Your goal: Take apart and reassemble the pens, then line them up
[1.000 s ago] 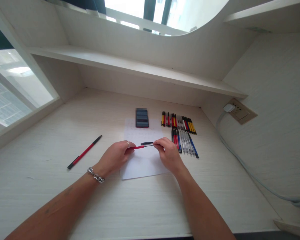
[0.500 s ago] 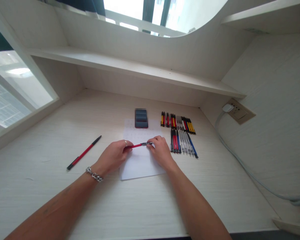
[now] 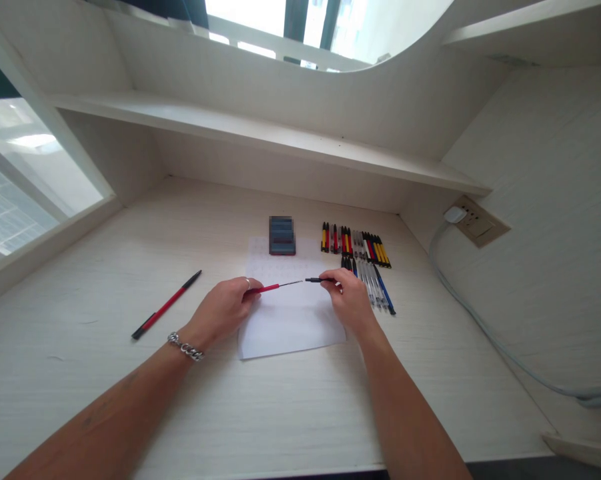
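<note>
The left hand (image 3: 223, 308) had its grip closed on a red pen barrel (image 3: 263, 289), from whose end a thin refill (image 3: 291, 284) stuck out toward the right. The right hand (image 3: 350, 298) pinched a small black pen tip piece (image 3: 314, 280) between thumb and fingers, held just apart from the end of the refill. Both hovered above a white sheet of paper (image 3: 290, 327) lying on the counter (image 3: 105, 293). A dark blurred block (image 3: 282, 235) sat at the sheet's far edge. Rows of pens (image 3: 356, 241) lay just right of the paper, and one red-and-black pen (image 3: 166, 305) lay well apart to the left
</note>
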Motion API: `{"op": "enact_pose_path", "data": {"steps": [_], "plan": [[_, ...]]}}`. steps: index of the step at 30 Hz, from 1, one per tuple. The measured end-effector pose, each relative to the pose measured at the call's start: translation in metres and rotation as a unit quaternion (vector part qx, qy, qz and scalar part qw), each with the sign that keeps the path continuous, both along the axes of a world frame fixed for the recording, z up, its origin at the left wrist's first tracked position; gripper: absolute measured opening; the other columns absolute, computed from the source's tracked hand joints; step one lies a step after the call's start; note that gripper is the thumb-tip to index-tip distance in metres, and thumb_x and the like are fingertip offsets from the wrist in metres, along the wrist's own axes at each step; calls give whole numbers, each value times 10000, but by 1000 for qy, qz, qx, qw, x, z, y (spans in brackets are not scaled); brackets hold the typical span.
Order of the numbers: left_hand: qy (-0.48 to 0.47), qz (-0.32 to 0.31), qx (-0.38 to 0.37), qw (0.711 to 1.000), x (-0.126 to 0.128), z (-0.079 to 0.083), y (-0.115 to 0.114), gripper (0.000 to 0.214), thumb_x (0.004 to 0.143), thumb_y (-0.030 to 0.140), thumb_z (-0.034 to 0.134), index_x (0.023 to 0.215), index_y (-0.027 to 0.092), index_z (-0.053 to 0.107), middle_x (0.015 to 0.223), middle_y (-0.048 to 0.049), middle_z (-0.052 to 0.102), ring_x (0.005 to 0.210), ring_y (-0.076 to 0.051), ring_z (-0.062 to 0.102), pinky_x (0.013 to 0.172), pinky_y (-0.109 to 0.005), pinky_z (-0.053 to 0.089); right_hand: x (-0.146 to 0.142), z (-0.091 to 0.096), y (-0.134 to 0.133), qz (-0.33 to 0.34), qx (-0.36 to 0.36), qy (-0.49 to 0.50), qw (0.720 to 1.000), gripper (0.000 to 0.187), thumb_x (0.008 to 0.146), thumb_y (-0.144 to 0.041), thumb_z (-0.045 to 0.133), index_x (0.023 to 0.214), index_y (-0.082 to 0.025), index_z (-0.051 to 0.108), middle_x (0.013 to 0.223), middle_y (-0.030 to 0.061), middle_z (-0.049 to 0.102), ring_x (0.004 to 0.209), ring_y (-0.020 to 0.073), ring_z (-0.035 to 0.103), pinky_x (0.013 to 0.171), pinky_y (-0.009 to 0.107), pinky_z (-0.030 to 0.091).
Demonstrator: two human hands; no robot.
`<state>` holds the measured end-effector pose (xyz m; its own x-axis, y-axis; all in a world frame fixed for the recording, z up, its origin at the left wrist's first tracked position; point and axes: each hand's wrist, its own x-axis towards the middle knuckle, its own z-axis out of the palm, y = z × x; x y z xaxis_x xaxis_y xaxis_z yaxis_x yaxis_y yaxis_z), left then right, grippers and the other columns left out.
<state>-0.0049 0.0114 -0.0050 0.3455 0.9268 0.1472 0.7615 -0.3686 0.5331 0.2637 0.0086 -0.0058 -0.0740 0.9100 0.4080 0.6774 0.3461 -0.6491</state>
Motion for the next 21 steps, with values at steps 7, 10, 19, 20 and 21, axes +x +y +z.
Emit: {"op": "enact_pose_path", "data": {"steps": [7,10,19,20,21], "plan": [[2,1,-3,1000,0,-2,-1,238,874,286,458,956,239,677,895,-35,693,806,-208,621,727,-310,468,-3,1,-2,11,-3,-10,1000,164,821,-134,557,896,-228,669,905,41,657,874,195,578,771,331,466],[13,-2,3,1000,0,-3,-1,245,879,280,448,959,234,675,893,-40,688,808,-209,618,726,-308,466,-3,2,-3,14,-2,-17,1000,162,822,-126,562,893,-226,668,906,39,656,880,192,575,768,323,465],[24,-1,6,1000,0,-4,0,248,879,262,452,985,230,675,902,-40,683,814,-202,613,740,-306,464,-2,4,-4,21,-13,-25,999,171,812,-109,568,890,-223,668,903,43,657,882,195,582,766,323,464],[23,-1,6,1000,0,-3,0,247,879,263,454,984,231,675,899,-40,682,813,-202,613,739,-306,464,-2,4,-3,21,-12,-25,999,171,812,-109,568,888,-224,668,903,43,658,882,195,583,766,324,464],[22,-1,6,1000,0,-3,0,245,879,263,456,983,232,676,896,-40,682,812,-202,613,737,-306,463,-2,3,-3,21,-12,-25,999,171,812,-109,567,888,-225,668,903,43,658,882,196,583,766,325,465]]}}
